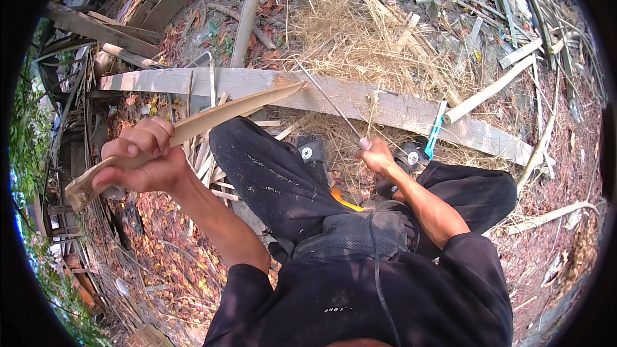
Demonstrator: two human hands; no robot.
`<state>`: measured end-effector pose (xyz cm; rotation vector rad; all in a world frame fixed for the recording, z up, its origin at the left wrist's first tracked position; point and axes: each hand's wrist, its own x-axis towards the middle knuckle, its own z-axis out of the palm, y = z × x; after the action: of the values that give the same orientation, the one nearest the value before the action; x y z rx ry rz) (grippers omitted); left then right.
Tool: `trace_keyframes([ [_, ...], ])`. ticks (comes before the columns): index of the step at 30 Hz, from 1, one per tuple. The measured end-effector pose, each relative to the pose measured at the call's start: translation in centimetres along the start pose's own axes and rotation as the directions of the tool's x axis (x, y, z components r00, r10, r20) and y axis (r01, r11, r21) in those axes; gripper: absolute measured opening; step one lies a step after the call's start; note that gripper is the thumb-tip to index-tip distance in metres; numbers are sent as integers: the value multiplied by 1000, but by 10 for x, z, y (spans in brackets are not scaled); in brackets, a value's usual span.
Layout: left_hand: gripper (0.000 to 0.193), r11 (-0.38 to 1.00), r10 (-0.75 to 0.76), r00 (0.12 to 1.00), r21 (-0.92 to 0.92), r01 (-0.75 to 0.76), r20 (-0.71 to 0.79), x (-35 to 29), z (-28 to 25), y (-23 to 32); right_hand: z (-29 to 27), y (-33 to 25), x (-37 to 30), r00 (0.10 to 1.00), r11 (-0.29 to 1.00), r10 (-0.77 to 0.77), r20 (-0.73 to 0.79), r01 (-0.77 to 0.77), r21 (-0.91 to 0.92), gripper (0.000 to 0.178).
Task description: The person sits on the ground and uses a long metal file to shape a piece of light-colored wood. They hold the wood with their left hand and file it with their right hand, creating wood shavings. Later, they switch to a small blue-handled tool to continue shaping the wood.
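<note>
My left hand [139,154] is closed around the near end of a split bamboo piece [212,115], raised at the left. The far end of the bamboo narrows and lies over a long wooden plank [366,99]. In my right hand [377,156] is the handle of a long thin metal tool [334,106]. Its shaft slants forward and left across the plank, tip beyond the far edge; whether it is a blade seen edge-on or a rod I cannot tell. A light blue tool [436,130] leans at the plank's near edge, right of my right hand.
Pale shavings [360,32] pile up beyond the plank. Bamboo poles [491,90] lie at the right. Boards [103,29] are stacked far left. An orange-yellow curved object [347,200] sits between my legs. Dry leaves [170,250] cover ground at the left.
</note>
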<state>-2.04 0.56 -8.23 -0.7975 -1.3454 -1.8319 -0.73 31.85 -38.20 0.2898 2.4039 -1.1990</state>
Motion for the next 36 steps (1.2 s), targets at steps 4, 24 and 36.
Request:
trace_keyframes([
  [4,63,999,-49,998,-22,50,39,9,19,-20,-22,-22,-3,997,986,-79,-19,81,143,28],
  [24,62,991,77,987,-119,-60,140,-10,28,-23,-34,-53,-9,991,999,-16,135,10,47,32],
  [36,58,996,85,992,43,-82,-90,-9,14,-22,-9,-23,1,994,995,98,41,-97,-19,33],
])
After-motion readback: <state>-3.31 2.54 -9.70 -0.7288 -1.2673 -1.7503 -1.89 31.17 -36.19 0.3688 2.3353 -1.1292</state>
